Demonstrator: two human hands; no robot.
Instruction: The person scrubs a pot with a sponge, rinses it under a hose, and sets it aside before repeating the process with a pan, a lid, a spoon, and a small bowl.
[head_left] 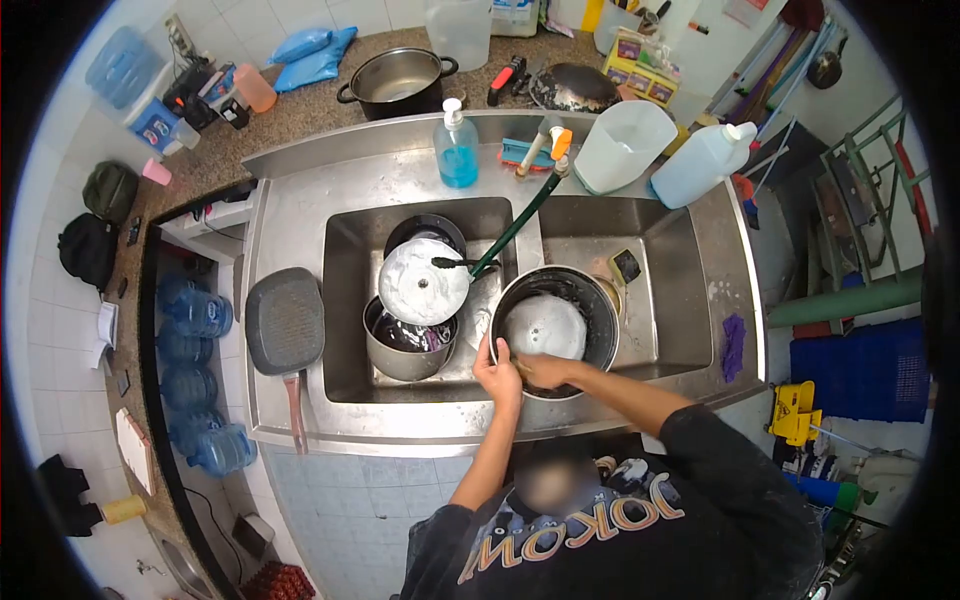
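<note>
A dark-walled pot [597, 300] with a pale round bottom rests over the divider between two sink basins. My left hand [498, 372] grips its near-left rim. My right hand [545, 370] is inside the near edge of the pot, fingers curled; what it holds is too small to make out. In the left basin a silvery lid [420, 283] with white foam lies partly over a grey pot [412, 363] and a dark pan [425, 225]. A green hose [522, 222] runs down toward the lid. A sponge [626, 265] lies in the right basin.
A square grill pan [285, 318] lies on the left drainboard. Behind the basins stand a blue soap bottle [457, 155], a white container [622, 148] and a jug [702, 165]. A purple cloth [734, 347] is at the right edge. A black-handled pot [397, 82] sits on the back counter.
</note>
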